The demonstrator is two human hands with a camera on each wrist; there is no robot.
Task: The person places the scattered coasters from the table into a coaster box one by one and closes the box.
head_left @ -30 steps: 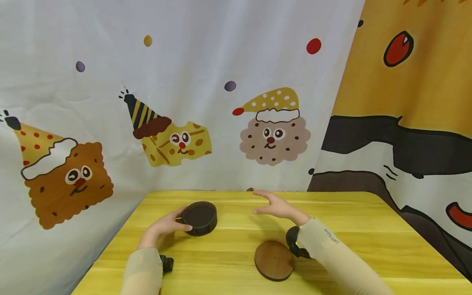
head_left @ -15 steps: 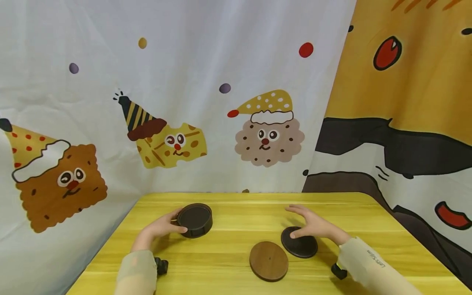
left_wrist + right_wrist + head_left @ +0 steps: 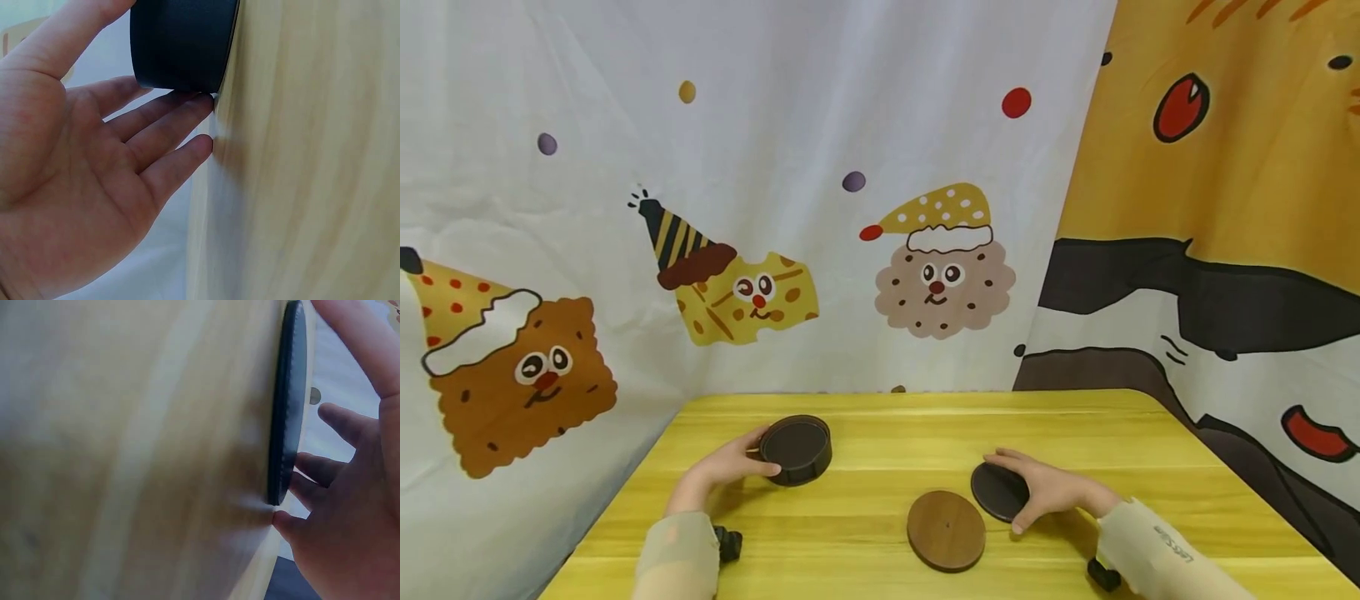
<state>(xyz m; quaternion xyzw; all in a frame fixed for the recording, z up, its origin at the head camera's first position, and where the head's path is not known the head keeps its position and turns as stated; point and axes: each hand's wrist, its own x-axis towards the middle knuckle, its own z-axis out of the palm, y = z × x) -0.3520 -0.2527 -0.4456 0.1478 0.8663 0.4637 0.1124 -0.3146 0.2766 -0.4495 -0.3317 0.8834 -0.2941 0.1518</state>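
On the left of the table, my left hand (image 3: 724, 464) holds a round black coaster holder (image 3: 797, 450) from its left side, thumb at the front and fingers behind. The left wrist view shows its fingertips against the lower side of the holder (image 3: 181, 47). A thin black coaster (image 3: 997, 492) lies flat at the right. Over its right part, my right hand (image 3: 1047, 487) spreads thumb and fingers towards opposite edges. Stitching runs along the edge of this coaster (image 3: 286, 412) in the right wrist view, where the fingertips are right at its rim.
A round brown wooden disc (image 3: 947, 531) lies between the hands, just left of the black coaster. Yellow wood-grain table (image 3: 850, 508) extends around these things. A printed cartoon curtain (image 3: 842, 250) hangs behind the table's far edge.
My right hand has moved from the middle of the table rightwards and down onto the black coaster, which its sleeve partly covered before. The left hand stays at the coaster holder.
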